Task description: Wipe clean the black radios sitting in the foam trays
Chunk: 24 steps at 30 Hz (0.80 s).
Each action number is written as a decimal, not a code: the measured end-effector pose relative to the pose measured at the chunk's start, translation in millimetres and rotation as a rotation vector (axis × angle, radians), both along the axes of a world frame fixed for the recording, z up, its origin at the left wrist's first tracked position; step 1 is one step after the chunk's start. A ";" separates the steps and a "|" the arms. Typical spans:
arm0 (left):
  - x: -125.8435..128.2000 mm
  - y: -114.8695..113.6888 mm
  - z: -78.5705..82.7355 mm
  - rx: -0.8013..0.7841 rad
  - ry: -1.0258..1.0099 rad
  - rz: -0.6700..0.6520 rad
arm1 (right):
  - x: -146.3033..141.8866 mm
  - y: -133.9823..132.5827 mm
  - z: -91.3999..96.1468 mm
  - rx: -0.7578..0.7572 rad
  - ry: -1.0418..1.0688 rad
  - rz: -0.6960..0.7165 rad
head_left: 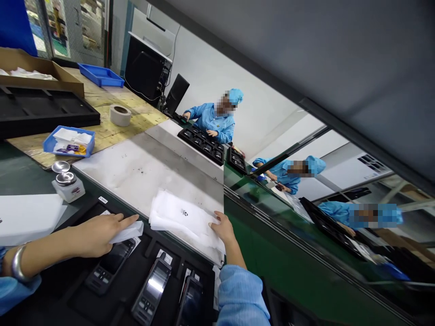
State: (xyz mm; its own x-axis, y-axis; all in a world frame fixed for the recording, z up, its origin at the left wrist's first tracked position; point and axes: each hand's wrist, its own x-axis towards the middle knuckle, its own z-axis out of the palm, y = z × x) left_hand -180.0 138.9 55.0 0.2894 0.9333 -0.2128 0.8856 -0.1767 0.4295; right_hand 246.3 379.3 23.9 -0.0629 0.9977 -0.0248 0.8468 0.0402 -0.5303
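Left hand (pixel 97 233) lies flat, fingers nearly straight, pinning a white wipe (pixel 127 232) against a handset (pixel 110 265) in the black tray (pixel 68 290) at the worktop's near edge. Right hand (pixel 222 228) curled loosely, fingertips gripping the right edge of the bag stack (pixel 183 222), which sits on the steel plate (pixel 136 167) just beyond the tray. Two more handsets (pixel 152 285) in neighbouring slots. Bottle (pixel 68 185) stands left of the plate.

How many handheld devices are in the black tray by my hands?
3, side by side in the black tray: one under the left hand, one in the middle, one rightmost, cut off by the frame. More may be hidden.
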 end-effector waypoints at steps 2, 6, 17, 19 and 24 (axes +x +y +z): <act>2.1 -3.1 5.4 0.003 0.012 -0.009 | 5.1 -7.0 1.0 0.044 0.031 -0.052; 7.9 -14.8 28.5 0.039 0.009 -0.044 | 15.4 -31.0 5.7 0.095 0.138 -0.131; -19.8 -21.0 40.5 -0.056 0.149 0.357 | -16.3 -179.4 32.3 0.088 0.615 -0.332; -14.2 -17.5 31.8 -0.047 0.169 0.399 | -27.0 -211.7 29.1 0.066 0.611 -0.284; 5.0 -7.3 20.1 -0.010 0.202 0.478 | -44.3 -283.2 7.4 0.061 0.597 -0.142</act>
State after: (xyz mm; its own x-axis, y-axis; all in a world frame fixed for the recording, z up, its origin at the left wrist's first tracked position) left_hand -175.0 131.6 75.1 -0.2163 0.9489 -0.2299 0.9319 0.2708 0.2411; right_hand 201.9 96.2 31.3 0.0850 0.9959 0.0310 0.4037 -0.0060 -0.9149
